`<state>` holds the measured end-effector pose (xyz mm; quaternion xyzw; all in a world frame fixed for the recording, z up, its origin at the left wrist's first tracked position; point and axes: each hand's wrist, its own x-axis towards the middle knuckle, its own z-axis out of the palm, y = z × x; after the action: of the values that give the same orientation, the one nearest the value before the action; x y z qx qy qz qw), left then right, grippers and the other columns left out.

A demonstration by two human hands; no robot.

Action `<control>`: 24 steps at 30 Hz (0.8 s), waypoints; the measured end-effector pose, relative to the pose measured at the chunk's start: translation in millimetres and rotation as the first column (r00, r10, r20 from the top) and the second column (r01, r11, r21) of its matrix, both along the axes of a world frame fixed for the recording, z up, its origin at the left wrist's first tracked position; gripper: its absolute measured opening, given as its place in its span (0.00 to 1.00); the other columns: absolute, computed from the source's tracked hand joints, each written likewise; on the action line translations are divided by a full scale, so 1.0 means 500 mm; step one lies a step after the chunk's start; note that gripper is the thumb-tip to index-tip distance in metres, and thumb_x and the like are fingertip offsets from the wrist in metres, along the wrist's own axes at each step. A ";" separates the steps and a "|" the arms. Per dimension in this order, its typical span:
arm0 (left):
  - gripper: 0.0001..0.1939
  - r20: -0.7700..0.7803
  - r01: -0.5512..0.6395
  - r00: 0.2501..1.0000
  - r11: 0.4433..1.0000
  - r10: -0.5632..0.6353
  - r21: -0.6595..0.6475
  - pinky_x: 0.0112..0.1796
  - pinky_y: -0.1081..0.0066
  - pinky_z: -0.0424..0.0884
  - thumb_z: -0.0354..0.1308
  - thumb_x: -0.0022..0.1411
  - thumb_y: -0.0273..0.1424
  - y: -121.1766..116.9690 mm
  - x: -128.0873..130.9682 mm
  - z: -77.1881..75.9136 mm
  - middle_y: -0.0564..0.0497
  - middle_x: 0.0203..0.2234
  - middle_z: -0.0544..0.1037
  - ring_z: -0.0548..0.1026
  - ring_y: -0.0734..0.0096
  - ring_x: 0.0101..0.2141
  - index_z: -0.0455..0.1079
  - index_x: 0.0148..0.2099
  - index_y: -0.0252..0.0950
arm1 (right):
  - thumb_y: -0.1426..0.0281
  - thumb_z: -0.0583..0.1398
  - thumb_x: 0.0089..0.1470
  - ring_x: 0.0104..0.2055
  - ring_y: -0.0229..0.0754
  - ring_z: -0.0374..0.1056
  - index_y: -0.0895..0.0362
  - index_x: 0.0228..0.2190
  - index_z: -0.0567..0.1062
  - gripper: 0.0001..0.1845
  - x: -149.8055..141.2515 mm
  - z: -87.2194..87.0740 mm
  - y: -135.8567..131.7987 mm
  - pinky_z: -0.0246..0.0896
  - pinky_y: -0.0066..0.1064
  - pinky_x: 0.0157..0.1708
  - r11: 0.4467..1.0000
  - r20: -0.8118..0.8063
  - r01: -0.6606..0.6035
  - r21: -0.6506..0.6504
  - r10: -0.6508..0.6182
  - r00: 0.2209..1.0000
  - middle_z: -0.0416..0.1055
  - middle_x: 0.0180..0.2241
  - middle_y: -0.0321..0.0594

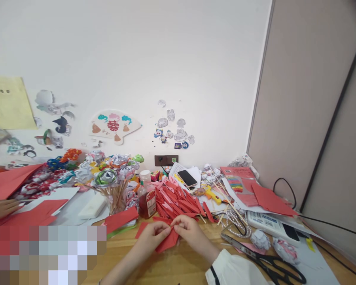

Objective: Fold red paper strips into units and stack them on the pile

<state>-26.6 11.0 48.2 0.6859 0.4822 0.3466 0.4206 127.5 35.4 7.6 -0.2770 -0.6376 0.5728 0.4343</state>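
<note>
Between my two hands is a piece of red paper (167,242), held a little above the wooden table near its front. My left hand (152,236) pinches the paper's left upper part between thumb and fingers. From the other side, my right hand (187,232) grips its upper right edge, fingertips almost meeting those of the left. Just beyond the hands lies a big heap of folded red paper strips (178,198). Another red sheet (141,229) shows partly behind my left hand.
Scissors (267,257) lie at the right, near crumpled paper balls (260,240) and a beaded cord (235,222). A yellow glue gun (213,195), a phone (187,178) and a bottle (146,202) stand or lie behind. Another person's hand (1,209) rests on red paper at left.
</note>
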 end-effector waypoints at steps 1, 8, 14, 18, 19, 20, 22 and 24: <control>0.20 -0.007 0.004 1.000 1.000 -0.004 0.009 0.27 0.75 0.60 0.52 0.47 0.44 0.001 -0.001 -0.001 0.53 0.20 0.71 0.66 0.72 0.25 0.69 0.27 0.30 | 0.63 0.56 0.46 0.19 0.32 0.61 0.59 0.30 0.67 0.12 0.000 0.000 0.001 0.58 0.24 0.20 1.000 -0.012 0.004 0.007 -0.004 1.000 0.63 0.18 0.31; 0.18 -0.090 -0.027 0.995 0.995 0.035 0.092 0.30 0.73 0.62 0.51 0.48 0.42 0.000 0.001 -0.002 0.49 0.24 0.75 0.69 0.68 0.28 0.70 0.28 0.30 | 0.64 0.56 0.47 0.20 0.33 0.62 0.59 0.30 0.68 0.11 0.003 0.001 0.001 0.57 0.24 0.22 1.000 0.023 0.006 0.029 -0.007 1.000 0.63 0.20 0.32; 0.15 -0.124 -0.001 0.992 0.992 0.017 0.125 0.32 0.73 0.63 0.50 0.50 0.38 -0.009 0.006 0.004 0.48 0.26 0.76 0.70 0.67 0.30 0.70 0.29 0.31 | 0.68 0.55 0.46 0.17 0.32 0.61 0.60 0.30 0.67 0.08 0.004 -0.010 0.006 0.53 0.22 0.19 0.997 0.134 0.045 0.069 -0.054 0.989 0.62 0.16 0.29; 0.13 -0.140 0.024 0.990 0.986 0.000 0.167 0.34 0.74 0.64 0.49 0.52 0.34 -0.009 0.006 -0.004 0.47 0.28 0.76 0.71 0.67 0.31 0.70 0.31 0.31 | 0.68 0.55 0.46 0.15 0.31 0.60 0.59 0.28 0.66 0.07 -0.001 -0.017 0.009 0.52 0.21 0.16 0.995 0.147 0.090 0.044 -0.095 0.984 0.60 0.14 0.28; 0.12 -0.144 0.024 0.990 0.984 0.002 0.179 0.34 0.74 0.64 0.49 0.52 0.34 -0.009 0.005 -0.007 0.47 0.28 0.76 0.71 0.67 0.31 0.70 0.31 0.31 | 0.68 0.55 0.46 0.15 0.31 0.60 0.59 0.28 0.65 0.07 -0.002 -0.017 0.008 0.52 0.21 0.16 0.995 0.138 0.093 0.040 -0.098 0.986 0.60 0.15 0.28; 0.12 -0.150 0.023 0.989 0.982 0.006 0.190 0.34 0.74 0.64 0.49 0.52 0.33 -0.008 0.005 -0.009 0.47 0.28 0.76 0.71 0.67 0.31 0.70 0.32 0.31 | 0.67 0.55 0.46 0.15 0.31 0.60 0.59 0.28 0.65 0.07 -0.003 -0.015 0.007 0.52 0.21 0.16 0.995 0.128 0.095 0.039 -0.099 0.987 0.60 0.15 0.28; 0.11 -0.164 0.016 0.986 0.978 0.018 0.208 0.34 0.73 0.64 0.49 0.52 0.33 -0.007 0.004 -0.012 0.48 0.28 0.76 0.71 0.67 0.31 0.70 0.31 0.32 | 0.66 0.55 0.46 0.16 0.32 0.60 0.59 0.28 0.66 0.08 -0.003 -0.011 0.004 0.53 0.21 0.16 0.995 0.114 0.092 0.039 -0.096 0.989 0.60 0.16 0.28; 0.11 -0.178 0.008 0.983 0.975 0.032 0.221 0.33 0.73 0.64 0.48 0.52 0.32 -0.005 0.003 -0.015 0.48 0.28 0.76 0.71 0.67 0.31 0.70 0.31 0.32 | 0.65 0.55 0.47 0.16 0.32 0.60 0.58 0.28 0.66 0.09 -0.002 -0.008 0.002 0.53 0.21 0.16 0.996 0.111 0.079 0.033 -0.082 0.990 0.60 0.16 0.29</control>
<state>-25.2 8.6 40.7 0.7540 0.4811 0.3368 0.2942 126.3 36.3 3.5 -0.3279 -0.6575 0.5290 0.4246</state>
